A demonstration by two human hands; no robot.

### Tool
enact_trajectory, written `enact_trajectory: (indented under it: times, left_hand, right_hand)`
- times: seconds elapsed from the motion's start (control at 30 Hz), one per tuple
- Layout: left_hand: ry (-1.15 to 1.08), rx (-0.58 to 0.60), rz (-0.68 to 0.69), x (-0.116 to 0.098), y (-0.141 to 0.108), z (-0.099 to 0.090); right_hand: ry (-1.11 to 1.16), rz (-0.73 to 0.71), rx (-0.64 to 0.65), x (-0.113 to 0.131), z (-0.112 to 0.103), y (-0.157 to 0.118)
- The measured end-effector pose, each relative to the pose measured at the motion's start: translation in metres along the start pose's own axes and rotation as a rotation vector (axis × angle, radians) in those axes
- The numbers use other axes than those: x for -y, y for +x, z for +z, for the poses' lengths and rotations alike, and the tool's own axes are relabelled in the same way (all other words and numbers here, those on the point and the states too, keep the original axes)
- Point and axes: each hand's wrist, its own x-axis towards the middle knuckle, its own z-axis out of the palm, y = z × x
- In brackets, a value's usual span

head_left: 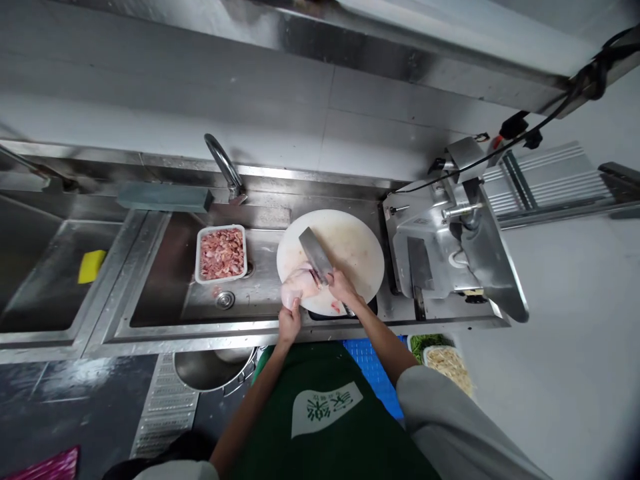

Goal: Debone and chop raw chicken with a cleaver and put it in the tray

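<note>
A pale, skin-on piece of raw poultry (pixel 299 283) lies at the near left of a round white cutting board (pixel 355 253). My left hand (pixel 289 321) grips its near end, fingers closed on the meat at the board's edge. In my right hand (pixel 343 288) is a cleaver (pixel 315 250), its broad blade slanting away to the left over the board. The blade's lower part is against the poultry, beside a dark red cut. A small red scrap (pixel 335 307) lies on the board near my right wrist.
Left of the board, a white tray of chopped meat (pixel 223 253) stands in the sink (pixel 165 280) under a curved faucet (pixel 223 160). On the right is a metal slicing machine (pixel 460 233) with another cleaver (pixel 419 267) lying on it. A sharpening stone (pixel 165 198) sits behind the sink.
</note>
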Motion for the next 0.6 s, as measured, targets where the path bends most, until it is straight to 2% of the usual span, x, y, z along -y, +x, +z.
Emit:
enact_trajectory:
  times: [0.1,0.33,0.4,0.47,0.53,0.6]
  left_hand:
    - [-0.013,0.004,0.008,0.001,-0.001,0.001]
    - [-0.022,-0.011,0.017,-0.001,-0.001,0.001]
    - [-0.024,-0.019,0.023,-0.001,-0.001,0.002]
    - [-0.026,-0.03,0.025,0.0,-0.001,0.002]
    - [-0.03,-0.034,0.022,0.001,-0.001,0.003]
    - [-0.03,-0.031,0.021,0.002,-0.001,0.004]
  right_hand:
    - [-0.024,0.045,-0.056,0.006,-0.006,-0.004]
    - [-0.065,-0.003,0.023,0.018,0.02,-0.018]
    - [-0.077,-0.011,0.042,0.021,0.013,-0.021]
    - [-0.097,-0.029,0.016,0.029,-0.005,-0.025]
    - [-0.106,-0.044,-0.094,0.04,-0.024,-0.029]
    - [-0.089,-0.05,-0.232,0.05,-0.033,-0.03]
